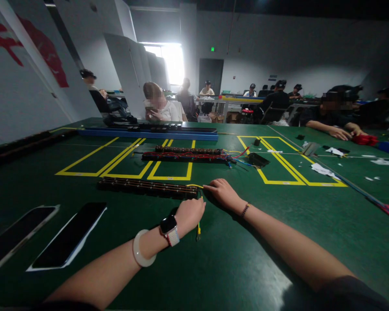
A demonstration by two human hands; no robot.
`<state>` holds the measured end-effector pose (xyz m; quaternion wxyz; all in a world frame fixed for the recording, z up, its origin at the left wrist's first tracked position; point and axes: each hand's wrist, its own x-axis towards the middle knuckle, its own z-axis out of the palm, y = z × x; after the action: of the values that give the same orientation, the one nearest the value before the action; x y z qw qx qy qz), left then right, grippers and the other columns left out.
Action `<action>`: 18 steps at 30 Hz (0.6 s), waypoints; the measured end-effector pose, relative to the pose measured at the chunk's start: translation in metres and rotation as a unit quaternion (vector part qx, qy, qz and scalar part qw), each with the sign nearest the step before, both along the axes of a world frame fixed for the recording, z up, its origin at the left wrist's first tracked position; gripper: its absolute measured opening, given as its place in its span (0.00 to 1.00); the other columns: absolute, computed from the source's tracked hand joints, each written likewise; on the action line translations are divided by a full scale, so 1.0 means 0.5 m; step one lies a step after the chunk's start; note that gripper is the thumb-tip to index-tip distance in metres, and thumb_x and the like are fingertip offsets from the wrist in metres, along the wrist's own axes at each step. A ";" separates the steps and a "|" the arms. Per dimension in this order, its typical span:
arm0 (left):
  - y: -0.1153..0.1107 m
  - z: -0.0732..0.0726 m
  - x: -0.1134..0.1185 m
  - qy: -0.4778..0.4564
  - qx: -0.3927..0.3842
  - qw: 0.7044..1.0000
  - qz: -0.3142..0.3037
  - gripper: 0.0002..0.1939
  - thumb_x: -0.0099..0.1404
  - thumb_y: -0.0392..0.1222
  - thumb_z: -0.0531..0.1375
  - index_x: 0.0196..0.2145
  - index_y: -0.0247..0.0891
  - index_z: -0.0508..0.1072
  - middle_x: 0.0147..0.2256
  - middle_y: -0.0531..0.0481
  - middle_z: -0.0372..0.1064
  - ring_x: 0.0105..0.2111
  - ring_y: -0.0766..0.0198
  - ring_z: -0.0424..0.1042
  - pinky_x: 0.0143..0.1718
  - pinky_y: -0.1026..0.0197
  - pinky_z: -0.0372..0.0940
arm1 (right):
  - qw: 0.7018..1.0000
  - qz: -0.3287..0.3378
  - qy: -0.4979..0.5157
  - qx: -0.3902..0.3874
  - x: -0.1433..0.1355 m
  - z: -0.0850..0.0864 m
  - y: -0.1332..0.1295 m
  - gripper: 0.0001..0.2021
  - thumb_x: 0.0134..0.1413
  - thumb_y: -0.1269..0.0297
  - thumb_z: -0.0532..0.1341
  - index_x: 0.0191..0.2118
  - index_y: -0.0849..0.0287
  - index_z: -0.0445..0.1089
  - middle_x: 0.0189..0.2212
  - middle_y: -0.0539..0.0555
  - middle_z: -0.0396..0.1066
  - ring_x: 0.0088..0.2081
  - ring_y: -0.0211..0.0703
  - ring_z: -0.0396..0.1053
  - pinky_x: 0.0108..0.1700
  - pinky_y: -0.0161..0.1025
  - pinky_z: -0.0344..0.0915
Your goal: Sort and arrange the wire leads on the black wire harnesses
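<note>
A long black bar with copper-coloured strips (145, 186) lies across the green table in front of me. From its right end a yellow wire (194, 185) runs to the closed fingertips of my right hand (226, 195). My left hand (189, 214), wearing a watch and a pale bangle, is closed just below the bar's right end. It pinches a yellow-green wire (199, 226), whose lower end with a metal terminal hangs out beneath the hand. Whether both stretches belong to one wire, I cannot tell.
Two dark phone-like slabs (70, 237) lie at left. Beyond the bar are another bar with red and blue wires (188, 157), a black piece (258, 160) and a blue rail (149, 134). Paper scraps (324, 170) lie at right, near a co-worker's hands (340, 133).
</note>
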<state>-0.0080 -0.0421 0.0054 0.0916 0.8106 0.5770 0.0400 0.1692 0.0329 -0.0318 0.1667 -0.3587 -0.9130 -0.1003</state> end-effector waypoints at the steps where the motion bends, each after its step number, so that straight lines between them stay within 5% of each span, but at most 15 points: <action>1: -0.001 -0.005 0.001 0.012 0.007 1.000 -0.003 0.21 0.69 0.44 0.43 0.38 0.30 0.72 0.30 0.35 0.71 0.32 0.52 0.73 0.34 0.56 0.63 | 1.000 -0.001 0.001 -0.001 0.000 0.002 -0.001 0.17 0.61 0.69 0.56 0.54 0.54 0.67 0.38 0.57 0.69 0.41 0.44 0.63 0.47 0.41 0.58; 6: -0.006 -0.015 0.003 -0.006 0.040 0.998 -0.044 0.24 0.70 0.49 0.42 0.36 0.32 0.72 0.28 0.38 0.71 0.28 0.55 0.72 0.31 0.58 0.61 | 0.998 -0.015 0.049 -0.038 -0.011 0.017 -0.009 0.16 0.63 0.67 0.53 0.54 0.55 0.67 0.42 0.58 0.69 0.44 0.45 0.63 0.49 0.43 0.57; 11: -0.014 -0.008 0.009 -0.208 0.006 0.968 -0.139 0.22 0.69 0.52 0.45 0.26 0.36 0.68 0.25 0.47 0.69 0.27 0.63 0.69 0.31 0.62 0.59 | 0.985 -0.001 0.105 -0.138 -0.031 0.023 -0.028 0.29 0.56 0.52 0.59 0.60 0.58 0.58 0.50 0.60 0.65 0.50 0.48 0.60 0.53 0.45 0.55; 14: -0.014 -0.010 0.010 -0.346 -0.139 0.917 -0.143 0.22 0.67 0.55 0.47 0.23 0.37 0.62 0.19 0.53 0.63 0.19 0.69 0.63 0.24 0.66 0.57 | 0.978 -0.016 0.100 -0.182 -0.033 0.022 -0.026 0.32 0.50 0.54 0.64 0.60 0.58 0.59 0.50 0.60 0.65 0.50 0.49 0.59 0.53 0.46 0.54; 18: -0.008 -0.016 0.012 -0.483 -0.327 0.809 -0.073 0.20 0.65 0.56 0.48 0.25 0.37 0.61 0.16 0.56 0.60 0.12 0.73 0.55 0.14 0.68 0.49 | 0.966 -0.059 0.099 -0.233 -0.019 0.034 -0.006 0.24 0.50 0.56 0.64 0.53 0.56 0.67 0.43 0.57 0.70 0.46 0.49 0.62 0.49 0.46 0.56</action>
<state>-0.0022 -0.0461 -0.0025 0.6209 0.6485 0.3762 0.2289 0.1600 0.0299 -0.0149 0.1619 -0.4490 -0.8672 0.1421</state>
